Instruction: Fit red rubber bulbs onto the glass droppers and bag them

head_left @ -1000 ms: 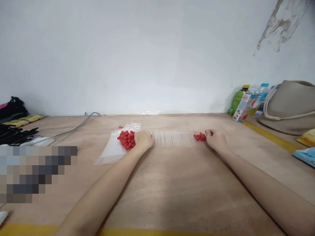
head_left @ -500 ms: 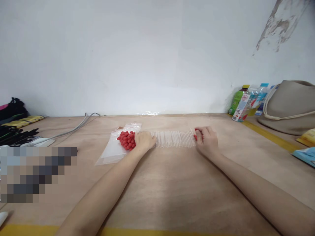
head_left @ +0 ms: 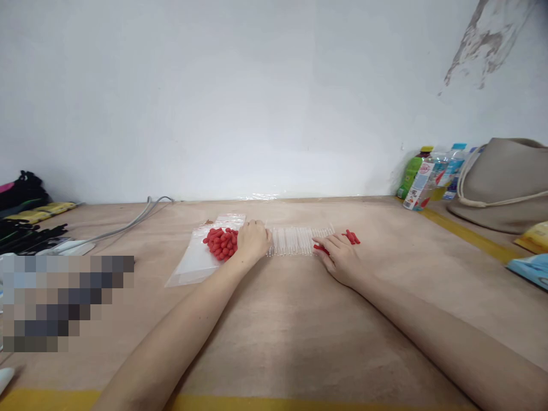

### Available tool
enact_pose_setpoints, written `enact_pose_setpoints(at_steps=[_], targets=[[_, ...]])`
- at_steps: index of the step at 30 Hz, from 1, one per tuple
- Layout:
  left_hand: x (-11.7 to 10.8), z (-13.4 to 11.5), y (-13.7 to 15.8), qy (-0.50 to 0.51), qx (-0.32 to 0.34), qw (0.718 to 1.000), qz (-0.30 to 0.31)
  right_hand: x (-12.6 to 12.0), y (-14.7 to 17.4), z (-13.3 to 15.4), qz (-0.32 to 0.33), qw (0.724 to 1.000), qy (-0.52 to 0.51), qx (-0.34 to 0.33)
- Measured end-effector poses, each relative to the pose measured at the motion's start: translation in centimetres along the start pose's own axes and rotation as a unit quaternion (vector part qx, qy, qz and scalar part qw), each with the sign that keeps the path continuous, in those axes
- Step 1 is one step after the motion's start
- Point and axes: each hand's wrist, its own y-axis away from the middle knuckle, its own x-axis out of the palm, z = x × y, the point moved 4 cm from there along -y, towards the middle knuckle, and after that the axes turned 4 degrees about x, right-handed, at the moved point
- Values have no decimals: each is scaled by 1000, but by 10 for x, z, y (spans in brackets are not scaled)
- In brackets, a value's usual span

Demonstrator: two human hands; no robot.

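A row of thin clear sticks (head_left: 293, 241) lies side by side on the wooden table, between my two hands. My left hand (head_left: 253, 240) is at the row's left end, fingers curled down; what they hold, if anything, is hidden. Just left of it, partly behind the hand, is a heap of small red rounded pieces (head_left: 221, 244) on clear plastic bags (head_left: 190, 265). My right hand (head_left: 339, 258) rests over the right part of the row, with a red piece (head_left: 321, 249) between its thumb and fingers. Beyond that hand lie several loose red pieces (head_left: 351, 237).
Bottles and a drink carton (head_left: 419, 185) stand at the back right beside a grey-beige bag (head_left: 505, 177). Blue and yellow packets (head_left: 531, 268) lie at the right edge. A grey cable (head_left: 128, 224) and dark items (head_left: 25, 234) are on the left. The wall (head_left: 257, 103) closes the back.
My right hand has moved left from the row's right end onto the sticks. Several red pieces now lie uncovered to its right. My left hand has hardly moved.
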Motion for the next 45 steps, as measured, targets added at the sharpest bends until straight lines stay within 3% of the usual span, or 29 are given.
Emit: enact_pose_setpoints(at_steps=[6,12,18,26,38,45], targets=[[-15,-19,18,87,124,988,-32,0,0,2,3,1000,-6,10],[4,-11,53,196,245,949,-11,1,-1,1,-5,1000,-4,24],[3,-7,56,278,264,922,-61,2,-3,13,29,995,-92,32],[2,-14,63,284,306,907,-53,1,4,26,51,985,-167,14],[4,-14,68,254,334,906,-52,-3,3,33,60,982,-181,-19],[1,-15,69,252,375,890,-66,-7,0,37,58,985,-159,-31]])
